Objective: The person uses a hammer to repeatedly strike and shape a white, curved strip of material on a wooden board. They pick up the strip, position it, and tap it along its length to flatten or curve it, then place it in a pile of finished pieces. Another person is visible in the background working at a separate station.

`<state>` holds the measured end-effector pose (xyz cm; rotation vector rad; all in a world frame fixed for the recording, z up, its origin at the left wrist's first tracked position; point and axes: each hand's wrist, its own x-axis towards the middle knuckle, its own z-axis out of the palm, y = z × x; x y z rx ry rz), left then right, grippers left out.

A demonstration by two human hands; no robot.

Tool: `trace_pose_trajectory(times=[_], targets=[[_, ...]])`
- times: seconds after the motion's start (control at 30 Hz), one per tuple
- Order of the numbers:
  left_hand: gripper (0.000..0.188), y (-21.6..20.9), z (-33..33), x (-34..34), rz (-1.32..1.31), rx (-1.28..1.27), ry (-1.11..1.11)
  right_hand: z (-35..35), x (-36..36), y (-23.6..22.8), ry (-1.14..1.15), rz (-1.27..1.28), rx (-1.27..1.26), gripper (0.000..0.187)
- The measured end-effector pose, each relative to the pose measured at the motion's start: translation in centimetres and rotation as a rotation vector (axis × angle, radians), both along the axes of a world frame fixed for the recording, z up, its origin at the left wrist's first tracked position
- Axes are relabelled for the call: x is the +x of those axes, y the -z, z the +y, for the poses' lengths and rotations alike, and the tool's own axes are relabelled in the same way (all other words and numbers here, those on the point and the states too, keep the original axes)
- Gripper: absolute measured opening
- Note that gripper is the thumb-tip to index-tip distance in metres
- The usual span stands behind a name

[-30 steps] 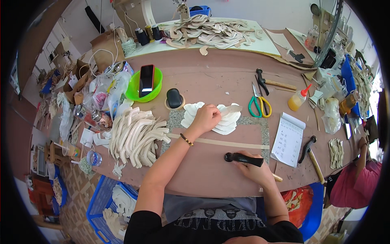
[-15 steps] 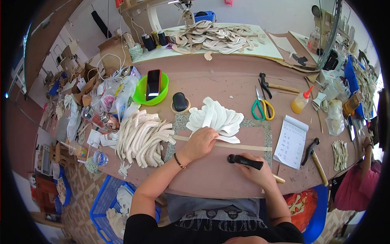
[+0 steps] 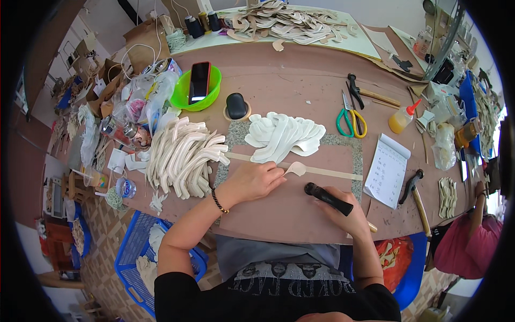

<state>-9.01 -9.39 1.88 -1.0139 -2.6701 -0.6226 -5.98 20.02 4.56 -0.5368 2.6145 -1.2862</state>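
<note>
My left hand [image 3: 253, 180] pinches a small beige curved piece [image 3: 295, 168] and presses it down on the brown table [image 3: 300, 91], just below a pile of white curved pieces [image 3: 284, 135]. My right hand [image 3: 346, 210] grips a black-handled tool [image 3: 327, 198], its thick end pointing up-left toward the beige piece. A long thin beige strip [image 3: 327, 172] lies across the table between the white pile and my hands. A bigger heap of cream curved pieces [image 3: 182, 154] lies to the left of my left hand.
Green-handled scissors [image 3: 351, 119], black pliers [image 3: 354, 90], an orange-capped glue bottle [image 3: 402, 118], a notepad [image 3: 387, 172] and a hammer [image 3: 416, 194] lie to the right. A green bowl holding a phone [image 3: 198, 86] and a black knob [image 3: 236, 105] stand behind. A blue basket [image 3: 137, 252] sits lower left.
My left hand came back from the white pile toward me and now holds a small beige piece on the table. My right hand keeps its hold on the black tool.
</note>
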Motion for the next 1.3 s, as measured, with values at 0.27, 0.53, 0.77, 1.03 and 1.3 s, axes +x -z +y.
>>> trace_pose_trajectory(times=[0.27,0.53,0.77,1.03,1.3], targets=[[0.034,0.8,1.6,6.2,-0.007,0.081,0.039,3.4,0.5,-2.3,0.16,-0.082,0.069,0.033],[0.02,3.0,9.0,6.8,-0.191,0.332,-0.369,1.8,1.3,-3.0,-0.052,0.026,0.09,0.037],[0.015,3.0,9.7,7.2,-0.237,0.405,-0.402,0.2,0.9,-3.7,-0.109,-0.01,0.177,0.04],[0.026,2.9,9.7,8.8,-0.131,0.36,-0.447,0.2,0.7,-3.7,-0.093,-0.034,0.18,0.042],[0.03,2.8,10.4,9.5,0.052,0.118,-0.392,0.2,0.0,-3.5,-0.097,-0.04,0.168,0.043]])
